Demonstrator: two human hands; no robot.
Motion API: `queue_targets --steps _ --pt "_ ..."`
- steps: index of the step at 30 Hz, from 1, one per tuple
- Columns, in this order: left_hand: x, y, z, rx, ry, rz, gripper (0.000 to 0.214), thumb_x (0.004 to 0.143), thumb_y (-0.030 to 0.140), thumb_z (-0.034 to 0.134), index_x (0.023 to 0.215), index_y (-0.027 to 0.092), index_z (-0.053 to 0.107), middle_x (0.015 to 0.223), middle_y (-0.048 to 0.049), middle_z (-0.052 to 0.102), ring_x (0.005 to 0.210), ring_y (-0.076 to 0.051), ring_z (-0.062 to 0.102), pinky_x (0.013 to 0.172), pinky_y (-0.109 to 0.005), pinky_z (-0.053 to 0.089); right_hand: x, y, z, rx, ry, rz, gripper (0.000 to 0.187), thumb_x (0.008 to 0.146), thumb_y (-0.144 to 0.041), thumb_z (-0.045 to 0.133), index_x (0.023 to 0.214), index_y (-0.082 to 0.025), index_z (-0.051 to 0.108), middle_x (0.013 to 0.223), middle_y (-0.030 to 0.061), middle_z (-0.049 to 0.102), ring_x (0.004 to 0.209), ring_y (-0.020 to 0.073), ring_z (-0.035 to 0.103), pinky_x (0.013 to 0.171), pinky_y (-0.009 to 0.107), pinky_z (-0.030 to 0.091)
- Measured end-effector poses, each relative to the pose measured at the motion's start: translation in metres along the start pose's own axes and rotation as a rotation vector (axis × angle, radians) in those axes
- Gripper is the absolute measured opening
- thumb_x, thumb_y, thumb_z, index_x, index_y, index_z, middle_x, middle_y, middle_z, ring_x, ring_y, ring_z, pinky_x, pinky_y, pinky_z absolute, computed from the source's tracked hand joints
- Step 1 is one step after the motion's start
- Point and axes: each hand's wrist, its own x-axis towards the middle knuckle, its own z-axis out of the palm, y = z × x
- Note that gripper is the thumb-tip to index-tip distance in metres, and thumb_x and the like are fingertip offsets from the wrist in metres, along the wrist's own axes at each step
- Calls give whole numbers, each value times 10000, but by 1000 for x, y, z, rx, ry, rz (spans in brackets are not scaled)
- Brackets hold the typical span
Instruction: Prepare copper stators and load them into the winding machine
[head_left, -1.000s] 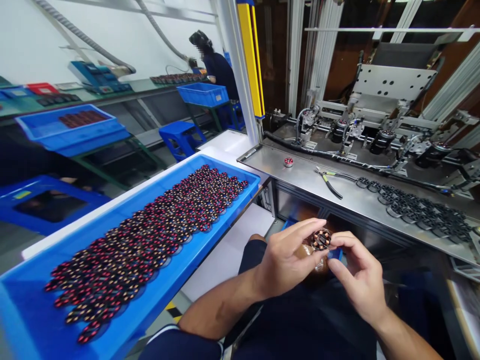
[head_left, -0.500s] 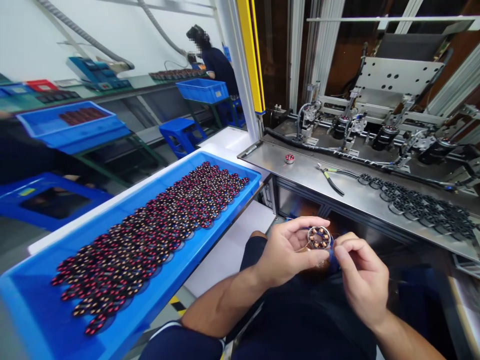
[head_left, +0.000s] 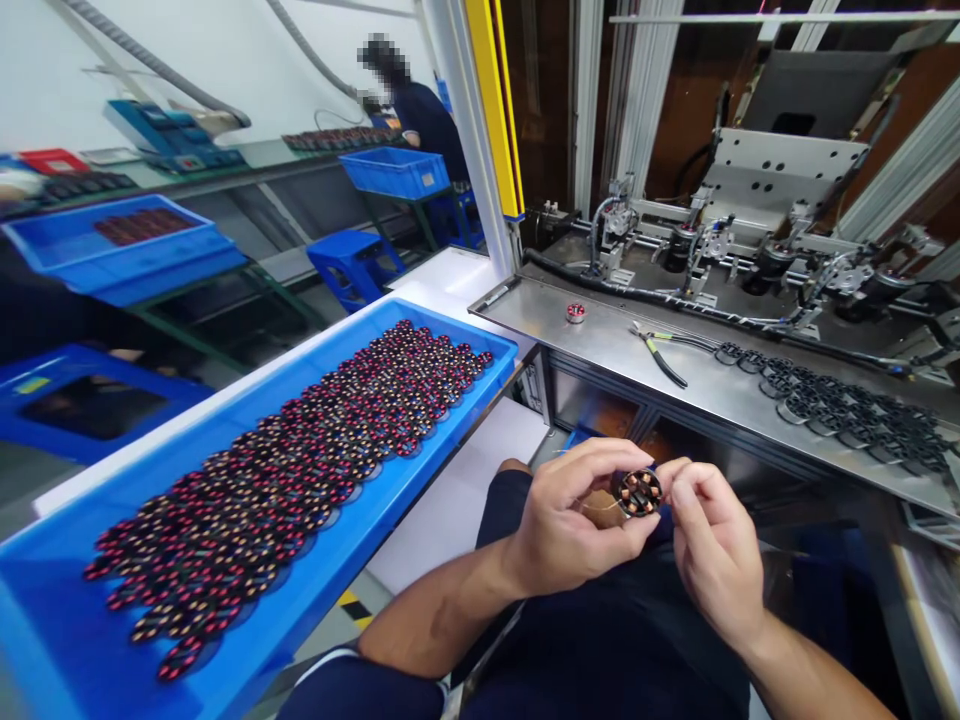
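Observation:
Above my lap, my left hand (head_left: 566, 515) grips a round motor stator (head_left: 638, 493) with copper-wound poles, thumb below and fingers over the top. The wound face points up towards me. A thin copper-coloured wire (head_left: 602, 506) stands out from the stator's left side, along my left palm. Close to the stator's right edge, my right hand (head_left: 716, 550) is pinched, thumb against fingers. Whatever lies in that pinch is too small or hidden to make out.
Rows of wound stators fill much of a blue tray (head_left: 45, 630) at left. On the metal bench (head_left: 525, 302) lie pliers (head_left: 664, 360), a single red stator (head_left: 575, 313) and many black stator cores (head_left: 847, 405). Behind stands a winding machine (head_left: 787, 165). A co-worker (head_left: 427, 125) is in the background.
The stator has turned in my left hand, and its face looks darker and more tilted. My right hand has shifted slightly left, nearer the stator. The camera view has moved a little.

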Motion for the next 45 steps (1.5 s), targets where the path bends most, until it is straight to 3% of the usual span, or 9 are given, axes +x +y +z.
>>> queue_targets --steps 5,9,12,21,27,33,38,42,45 --pt "6 5 -1 66 -43 88 430 678 77 786 1084 175 684 992 -93 755 899 -186 740 811 -283 616 5 -11 1 -60 -17 -216 111 911 -276 690 1002 -244 635 980 46 581 908 182 565 799 296 487" --pt "4 2 0 25 -43 78 438 672 92 788 1090 183 695 988 -94 759 891 -194 739 810 -301 622 7 -9 1 -60 55 -40 178 986 -294 589 828 -213 608 848 24 569 815 157 533 745 274 446" --pt "1 -2 0 -105 -5 -4 441 662 102 804 1086 179 713 990 -104 757 900 -202 733 804 -294 622 5 -5 -2 -1 47 45 211 988 -339 591 821 -211 613 840 19 563 814 148 528 754 256 452" --pt "5 1 -9 -444 -53 -375 415 629 111 851 1026 156 739 1029 -92 748 864 -179 741 794 -252 616 0 -19 -2 29 -136 -136 182 836 -275 789 992 -236 703 843 20 627 771 141 618 704 225 553" --pt "5 3 -8 -504 -64 -310 449 621 76 856 1044 188 754 1006 -70 756 881 -164 734 807 -240 610 4 -23 -6 -190 -134 -362 132 888 -114 701 920 -236 739 805 15 695 760 135 645 681 228 527" --pt "6 1 -11 -283 -85 -95 459 648 136 867 1088 173 741 1016 -108 760 909 -195 732 802 -273 611 0 -25 -11 -85 -90 -83 225 948 -242 653 726 -203 652 651 -18 589 623 110 566 585 223 478" --pt "13 6 -11 1 -75 155 489 623 55 794 1094 153 709 969 -101 772 877 -189 745 816 -274 608 0 -28 -9 -166 -59 -160 180 938 -214 656 758 -203 663 678 -17 609 625 105 570 580 213 480" --pt "16 7 -10 -118 -34 38 459 597 58 758 1044 155 722 935 -90 770 816 -184 741 730 -257 616 3 -29 -14 -276 -118 -361 96 888 -111 677 907 -203 697 782 15 661 720 135 627 622 230 519" --pt "16 6 -11 -316 -72 -108 410 602 97 779 1007 152 733 931 -87 772 805 -186 742 715 -257 625 10 -29 -17 -316 -185 -514 300 844 -11 662 1077 -197 697 877 49 673 813 165 643 677 269 548"
